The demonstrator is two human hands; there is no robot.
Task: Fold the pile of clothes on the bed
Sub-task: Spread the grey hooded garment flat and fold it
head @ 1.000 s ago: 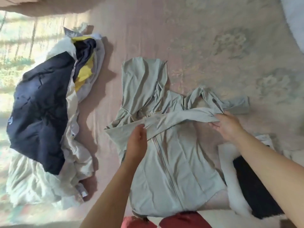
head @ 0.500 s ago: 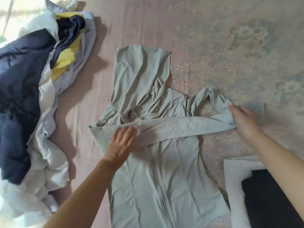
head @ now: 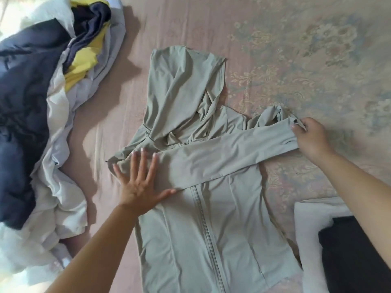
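**Hoodie flat, one sleeve folded across chest**

Lower right of frame: white folded garment (head: 311, 220) with a black garment (head: 355, 256) on top, just beside the hoodie hem. Centre: grey-green zip hoodie (head: 211, 240) lies front-up on the pink bedsheet (head: 211, 24), hood pointing to the top of frame. Sleeve (head: 222, 159) laid across the chest, left to right. Left hand (head: 137, 182) flat, fingers spread, pressing the sleeve's shoulder end. Right hand (head: 311, 136) at centre right, fingers curled, pinching the cuff end. Upper left: unfolded pile of clothes (head: 38, 115), navy, yellow, white, apart from the hoodie.
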